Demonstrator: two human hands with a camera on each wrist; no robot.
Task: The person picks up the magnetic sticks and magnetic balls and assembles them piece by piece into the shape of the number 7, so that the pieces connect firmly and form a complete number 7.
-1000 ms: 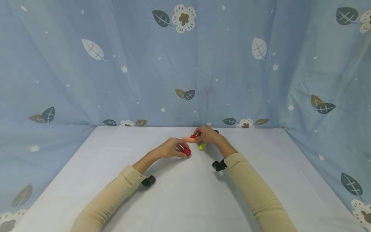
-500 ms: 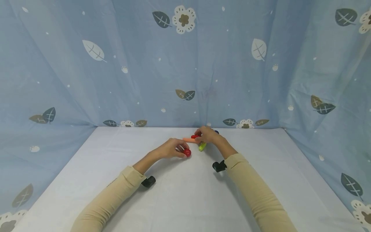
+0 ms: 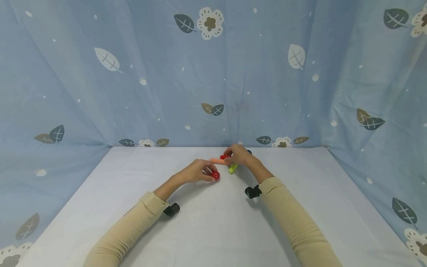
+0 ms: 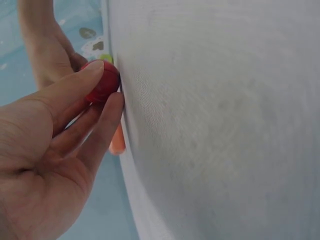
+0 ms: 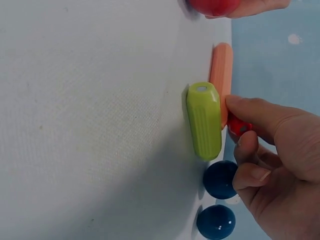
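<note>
My left hand (image 3: pixel 197 171) pinches a glossy red ball (image 3: pixel 215 175) between thumb and fingers, low over the white table; the left wrist view shows the ball (image 4: pixel 104 82) close up. At the back, my right hand (image 3: pixel 237 154) holds a small red stick-like piece (image 5: pixel 239 125) between thumb and fingers, mostly hidden by them. An orange ribbed stick (image 3: pixel 218 161) lies right by the right thumb. In front of it, a lime-green ribbed stick (image 5: pixel 204 122) lies on the cloth. Two dark blue balls (image 5: pixel 221 179) sit beside the right hand's fingers.
White cloth covers the table (image 3: pixel 213 226). A blue patterned curtain (image 3: pixel 150 104) hangs along the back edge and both sides. Black camera mounts (image 3: pixel 172 210) stick out under both sleeves.
The red piece at the right fingertips has turned slightly. Both hands otherwise stay almost where they were, and the red ball has not moved.
</note>
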